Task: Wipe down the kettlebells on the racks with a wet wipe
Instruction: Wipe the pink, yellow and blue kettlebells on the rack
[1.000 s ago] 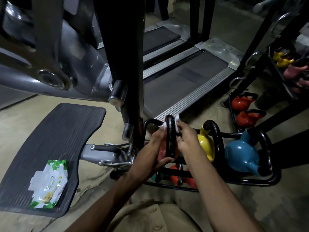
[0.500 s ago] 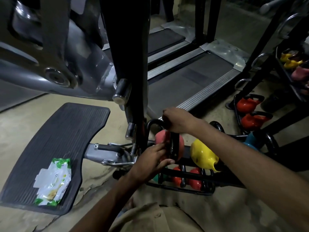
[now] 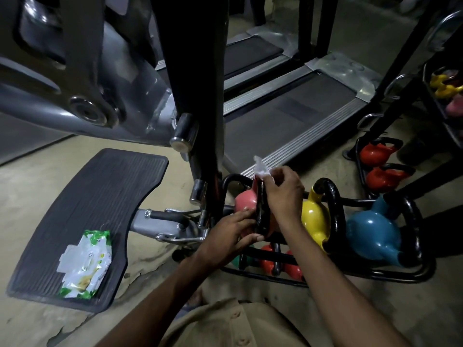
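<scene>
Right grip [image 3: 283,194] pinches wet wipe [image 3: 260,169]; left grip [image 3: 228,236] clasps pink kettlebell [image 3: 244,202].

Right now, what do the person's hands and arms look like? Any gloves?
No gloves. The left hand and right hand are bare, no rings or watch showing. Both forearms are bare, no sleeves in view. Below shows tan buttoned clothing.

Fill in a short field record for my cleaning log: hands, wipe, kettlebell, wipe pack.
left hand: holds pink kettlebell by its black handle
right hand: pinches wet wipe at the handle's top
pink kettlebell: in black rack, beside yellow kettlebell
wipe pack: lies on ribbed footplate, apart from hands
</scene>
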{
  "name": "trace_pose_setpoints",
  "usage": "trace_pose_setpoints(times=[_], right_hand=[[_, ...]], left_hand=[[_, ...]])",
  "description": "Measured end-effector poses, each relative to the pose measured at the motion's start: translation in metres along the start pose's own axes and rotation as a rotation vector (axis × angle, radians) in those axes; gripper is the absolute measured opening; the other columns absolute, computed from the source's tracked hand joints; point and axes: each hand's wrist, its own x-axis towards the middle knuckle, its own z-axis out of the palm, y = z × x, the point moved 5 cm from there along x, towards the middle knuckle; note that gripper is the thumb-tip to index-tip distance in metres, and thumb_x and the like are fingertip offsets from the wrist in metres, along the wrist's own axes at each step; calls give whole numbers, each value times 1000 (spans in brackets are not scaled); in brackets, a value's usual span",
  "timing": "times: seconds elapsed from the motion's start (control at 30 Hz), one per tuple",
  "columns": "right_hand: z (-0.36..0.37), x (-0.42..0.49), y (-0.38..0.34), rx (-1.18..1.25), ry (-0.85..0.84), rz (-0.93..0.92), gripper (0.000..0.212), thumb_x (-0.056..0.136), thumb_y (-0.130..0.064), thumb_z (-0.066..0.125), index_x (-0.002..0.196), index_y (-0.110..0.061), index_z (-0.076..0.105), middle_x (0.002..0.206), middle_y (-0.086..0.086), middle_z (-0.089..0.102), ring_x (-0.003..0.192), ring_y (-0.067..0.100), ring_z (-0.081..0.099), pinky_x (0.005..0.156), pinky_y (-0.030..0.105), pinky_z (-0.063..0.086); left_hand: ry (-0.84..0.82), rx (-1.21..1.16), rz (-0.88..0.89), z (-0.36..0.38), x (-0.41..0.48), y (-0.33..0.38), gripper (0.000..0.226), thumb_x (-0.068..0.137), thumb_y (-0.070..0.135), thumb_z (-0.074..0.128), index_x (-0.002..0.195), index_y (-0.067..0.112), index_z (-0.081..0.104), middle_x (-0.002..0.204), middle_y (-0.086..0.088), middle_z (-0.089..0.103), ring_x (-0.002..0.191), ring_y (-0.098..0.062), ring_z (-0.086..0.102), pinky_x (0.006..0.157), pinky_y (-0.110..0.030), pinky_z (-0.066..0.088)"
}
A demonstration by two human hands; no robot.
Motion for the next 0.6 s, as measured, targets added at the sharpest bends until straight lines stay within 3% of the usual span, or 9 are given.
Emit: trace_pose_setpoints(times=[0.07,0.13,0.17,0.23,0.3,0.37,0.43,0.5,0.6], right_hand=[[7,-4,19,399,-61,385,25,81,-34,72,87,-10,70,86,7,72,74,19,65,71,31,50],[18,-11,26,812,-152,748,22,90,-18,57,80,-3,70,82,16,72,69,26,69,68,37,59],[21,-13,24,954,-208,894,34,95,-11,47,76,2,72,81,20,73,66,29,72,65,38,62],[26,-13,21,1125,-302,1021,49,99,-8,37,75,13,74,84,30,73,67,35,75,67,41,63],[27,-12,23,1176,-302,1054,41,98,-9,39,91,17,71,93,34,72,72,38,76,72,44,63],[29,-12,21,1189,-273,982,22,96,-10,50,98,5,67,95,27,72,73,33,74,71,42,64],[22,-1,20,966,-166,793,6,91,-9,66,85,-9,65,80,13,70,66,24,69,63,32,57],[17,23,6,530,-137,520,15,86,-9,74,75,-11,64,73,12,68,68,29,68,61,35,54],[27,60,-22,-309,-375,110,20,85,-24,74,81,-4,75,87,21,73,88,34,71,67,38,48]], left_hand=[[17,-27,18,-3,0,4,62,99,64,52,134,15,68,155,2,51,146,-11,43,119,-34,37],[35,-41,24,-6,-1,7,61,98,62,54,134,15,68,153,3,53,143,-9,45,118,-30,38],[40,-38,24,-7,-1,9,62,98,63,53,133,14,69,151,2,55,141,-10,48,117,-31,39],[37,-24,13,-8,-3,10,67,97,66,50,130,11,69,145,-2,59,137,-13,51,114,-32,41],[30,-22,5,-8,-2,8,69,97,67,50,129,10,70,144,-4,60,136,-16,52,114,-32,41],[26,-26,7,-6,-1,6,65,97,64,52,130,10,69,150,-2,56,141,-15,49,117,-32,38],[5,-31,-11,-3,-1,2,66,98,66,51,134,14,68,156,1,50,147,-11,42,120,-34,36],[-6,-40,-37,-1,-2,-1,69,97,69,49,137,16,66,158,3,47,149,-9,38,121,-35,34],[-8,-45,-38,-2,-3,2,70,96,70,48,138,17,65,159,4,46,149,-7,36,122,-33,33]])
